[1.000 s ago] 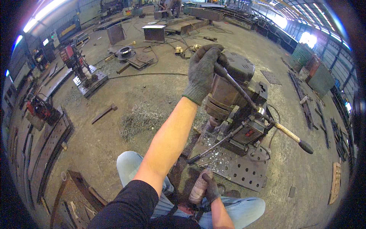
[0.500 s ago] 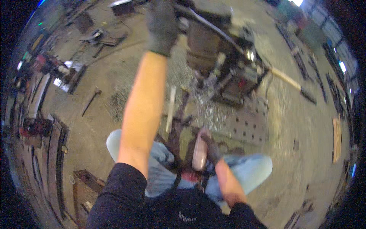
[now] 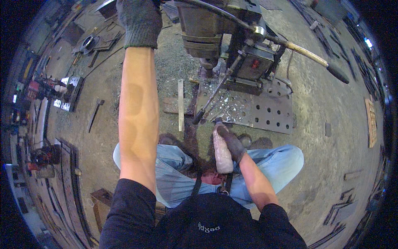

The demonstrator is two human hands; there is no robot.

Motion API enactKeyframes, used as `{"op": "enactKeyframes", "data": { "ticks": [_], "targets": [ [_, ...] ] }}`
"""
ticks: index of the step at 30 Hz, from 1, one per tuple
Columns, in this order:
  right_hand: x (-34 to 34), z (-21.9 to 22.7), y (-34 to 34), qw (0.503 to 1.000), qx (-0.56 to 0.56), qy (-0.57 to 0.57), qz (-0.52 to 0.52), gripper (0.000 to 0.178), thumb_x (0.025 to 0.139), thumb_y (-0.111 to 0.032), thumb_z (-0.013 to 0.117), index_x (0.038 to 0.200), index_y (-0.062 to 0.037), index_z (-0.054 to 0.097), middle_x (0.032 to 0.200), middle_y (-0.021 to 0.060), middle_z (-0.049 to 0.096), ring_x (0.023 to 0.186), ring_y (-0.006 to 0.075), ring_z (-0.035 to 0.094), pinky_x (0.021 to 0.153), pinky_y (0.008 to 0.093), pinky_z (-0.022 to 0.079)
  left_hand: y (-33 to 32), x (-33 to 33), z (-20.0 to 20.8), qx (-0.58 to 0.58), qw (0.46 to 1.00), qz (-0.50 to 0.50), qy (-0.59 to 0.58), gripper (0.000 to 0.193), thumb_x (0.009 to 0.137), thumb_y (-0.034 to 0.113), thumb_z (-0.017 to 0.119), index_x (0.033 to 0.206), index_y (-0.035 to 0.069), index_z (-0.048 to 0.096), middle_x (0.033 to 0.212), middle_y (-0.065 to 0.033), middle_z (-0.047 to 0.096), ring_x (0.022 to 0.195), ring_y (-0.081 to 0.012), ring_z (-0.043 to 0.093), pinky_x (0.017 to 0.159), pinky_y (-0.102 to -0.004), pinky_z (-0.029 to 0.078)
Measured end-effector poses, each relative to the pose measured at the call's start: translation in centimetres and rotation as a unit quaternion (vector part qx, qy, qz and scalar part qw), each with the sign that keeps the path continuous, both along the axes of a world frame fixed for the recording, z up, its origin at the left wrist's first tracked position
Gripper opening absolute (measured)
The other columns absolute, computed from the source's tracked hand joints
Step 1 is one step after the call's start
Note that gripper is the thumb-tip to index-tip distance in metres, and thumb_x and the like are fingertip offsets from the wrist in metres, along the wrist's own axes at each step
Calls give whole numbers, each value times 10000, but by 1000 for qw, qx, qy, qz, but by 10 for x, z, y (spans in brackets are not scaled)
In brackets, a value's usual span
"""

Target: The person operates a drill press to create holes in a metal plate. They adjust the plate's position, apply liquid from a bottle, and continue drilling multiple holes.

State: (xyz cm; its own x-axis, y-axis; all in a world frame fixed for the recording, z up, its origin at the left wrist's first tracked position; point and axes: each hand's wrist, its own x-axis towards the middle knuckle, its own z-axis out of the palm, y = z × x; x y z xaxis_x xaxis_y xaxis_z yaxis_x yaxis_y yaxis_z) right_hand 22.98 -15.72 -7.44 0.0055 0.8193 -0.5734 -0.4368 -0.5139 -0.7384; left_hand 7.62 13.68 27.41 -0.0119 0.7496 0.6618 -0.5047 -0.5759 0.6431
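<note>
My right hand, in a dark glove, is wrapped round a cloudy pinkish plastic bottle with a dark narrow top. The bottle slants above my lap, its top pointing toward the machine. My left arm reaches far forward, and my gloved left hand is at the upper edge beside a dark drilling machine. That hand's fingers are cut off by the picture's edge, so their grip is hidden. Long lever handles spread from the machine's shiny hub; one with a black grip points toward me.
A perforated metal plate lies under the machine, strewn with shavings. A flat metal strip lies left of it. Farther left are a hammer and long steel bars. A wooden piece lies at the far right.
My left hand has shifted left and farther up in the picture. The lever pointing toward me now shows clearly. My right hand keeps hold of the bottle. The whole view has shifted somewhat.
</note>
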Motion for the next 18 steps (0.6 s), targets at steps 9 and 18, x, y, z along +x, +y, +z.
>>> {"op": "enactKeyframes", "data": {
  "ticks": [9, 18],
  "targets": [
    [5, 1, 2, 999, -31, -3, 42, 507, 985, -398, 639, 1404, -125, 552, 1221, 37, 626, 1045, 163, 586, 902, 340, 509, -10, 4, -1, 5, 1000, 22, 2, 255, 997, 269, 572, 1022, 30, 658, 762, -85, 642, 582, -190, 638, 542, -317, 550],
    [-2, 4, -5, 998, -34, 49, -36, 537, 918, -359, 710, 1352, -80, 560, 1194, 70, 644, 1011, 211, 634, 916, 369, 521, -5, -1, -2, -37, 999, 21, -13, 212, 974, 183, 598, 1099, 28, 672, 801, -107, 722, 523, -186, 665, 446, -281, 472]
  ]
}}
